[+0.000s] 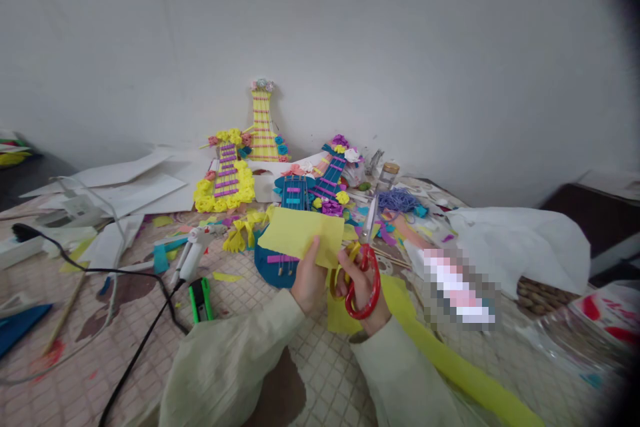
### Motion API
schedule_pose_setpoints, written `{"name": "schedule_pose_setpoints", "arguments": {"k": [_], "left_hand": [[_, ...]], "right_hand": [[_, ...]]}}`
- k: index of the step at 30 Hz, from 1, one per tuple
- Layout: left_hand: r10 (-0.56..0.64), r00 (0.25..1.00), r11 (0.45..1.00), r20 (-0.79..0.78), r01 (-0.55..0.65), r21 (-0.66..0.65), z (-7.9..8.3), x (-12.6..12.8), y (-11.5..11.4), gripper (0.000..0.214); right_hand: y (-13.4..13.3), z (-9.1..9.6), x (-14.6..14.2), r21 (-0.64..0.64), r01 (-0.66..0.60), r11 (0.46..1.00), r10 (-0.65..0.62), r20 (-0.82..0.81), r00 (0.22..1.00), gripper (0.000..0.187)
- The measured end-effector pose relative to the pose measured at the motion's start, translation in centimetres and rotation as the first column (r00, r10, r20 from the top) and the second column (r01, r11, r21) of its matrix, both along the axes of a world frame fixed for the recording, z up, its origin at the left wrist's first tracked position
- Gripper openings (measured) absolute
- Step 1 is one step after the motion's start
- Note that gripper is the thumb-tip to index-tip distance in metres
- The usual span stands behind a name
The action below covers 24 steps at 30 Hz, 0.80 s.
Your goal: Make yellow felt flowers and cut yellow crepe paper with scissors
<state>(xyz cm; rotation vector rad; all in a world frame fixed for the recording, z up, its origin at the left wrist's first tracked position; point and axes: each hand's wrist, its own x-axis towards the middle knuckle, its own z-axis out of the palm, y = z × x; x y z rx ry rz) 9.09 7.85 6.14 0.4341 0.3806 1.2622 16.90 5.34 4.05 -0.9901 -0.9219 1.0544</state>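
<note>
My left hand (311,280) pinches a yellow sheet of paper (295,230) between thumb and fingers, above the table. Beside it, my right hand (367,287) is closed around the handles of a pair of scissors (369,213), one handle red and one yellow, with the blades pointing up and away. Whether the blades are fully together is hard to make out. Beneath both hands lies a long yellow strip (425,337) of the same colour. A blue guitar-shaped craft piece (265,267) sits partly hidden behind the sheet.
Decorated craft pieces (227,173) stand against the wall. A white glue gun (193,253) with a black cord and a green cutter (201,300) lie to the left. Purple yarn (397,200), a jar (389,175), white sheeting (520,240) and a plastic tub (600,320) are on the right.
</note>
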Motion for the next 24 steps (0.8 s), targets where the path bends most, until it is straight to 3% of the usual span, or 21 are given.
{"name": "schedule_pose_setpoints", "arguments": {"k": [3, 6, 11, 17, 24], "left_hand": [[-0.048, 0.999, 0.998, 0.011, 0.048, -0.032, 0.4, 0.1, -0.4, 0.027], [-0.001, 0.999, 0.998, 0.052, 0.004, -0.056, 0.7, 0.0, -0.2, 0.027], [0.027, 0.995, 0.999, 0.099, -0.029, 0.015, 0.9, -0.3, 0.7, 0.028], [0.24, 0.959, 0.959, 0.151, -0.258, 0.116, 2.4, -1.4, 2.2, 0.029], [0.323, 0.917, 0.92, 0.233, -0.362, 0.149, 4.8, -3.3, 2.9, 0.031]], "right_hand": [[0.1, 0.0, 0.4, 0.025, 0.034, 0.999, -0.035, 0.046, 0.998, 0.019], [0.4, 0.1, 1.3, 0.048, 0.058, 0.997, -0.06, 0.031, 0.998, 0.019], [0.9, 0.5, 2.6, 0.047, 0.117, 0.992, -0.117, -0.013, 0.993, 0.022], [0.1, 0.7, 1.2, -0.052, -0.09, 0.995, 0.09, 0.003, 0.996, 0.028], [-1.8, 0.1, -0.8, -0.131, -0.273, 0.953, 0.298, 0.25, 0.921, 0.022]]}}
